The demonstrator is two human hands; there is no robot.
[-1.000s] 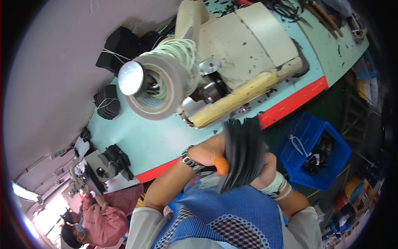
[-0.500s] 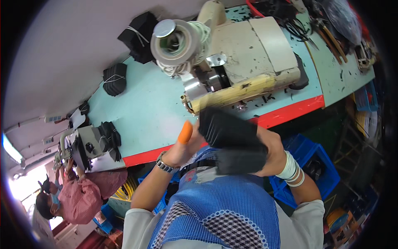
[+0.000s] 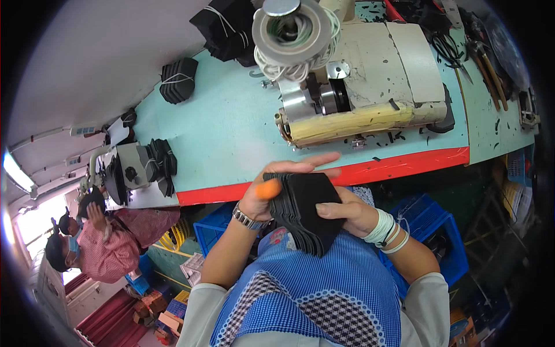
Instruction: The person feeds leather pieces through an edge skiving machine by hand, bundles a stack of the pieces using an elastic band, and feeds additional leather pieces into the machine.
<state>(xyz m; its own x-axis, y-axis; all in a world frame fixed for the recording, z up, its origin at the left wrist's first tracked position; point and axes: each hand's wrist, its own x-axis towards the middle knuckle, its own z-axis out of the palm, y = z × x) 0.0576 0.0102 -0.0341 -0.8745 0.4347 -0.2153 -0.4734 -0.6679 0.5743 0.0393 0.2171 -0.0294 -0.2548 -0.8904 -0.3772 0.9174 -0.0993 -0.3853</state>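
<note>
Since half a second ago, the left hand (image 3: 254,199) has closed in on the stack of thin, flat black pieces (image 3: 317,202), which has swung more upright and now sits between both hands, above the lap and just short of the bench's red edge.

At far left, a co-worker in a red-checked garment (image 3: 110,251) raises a dark piece beside a pale machine. Next comes a block of black pieces tied with white cord (image 3: 177,84), lying on the pale blue-green bench (image 3: 219,139). The left hand's fingers stretch straight past the stack's top, and its thumb, in an orange rubber cover (image 3: 269,189), lies at the fanned left edges; whether they grip, I cannot tell. The right hand (image 3: 352,215) holds the stack, thumb flat on its front face, other fingers largely hidden behind. Beyond stands a cream machine with a yellow-wrapped bar (image 3: 364,124); farther right, below the bench, sits a blue plastic crate (image 3: 457,243).
</note>
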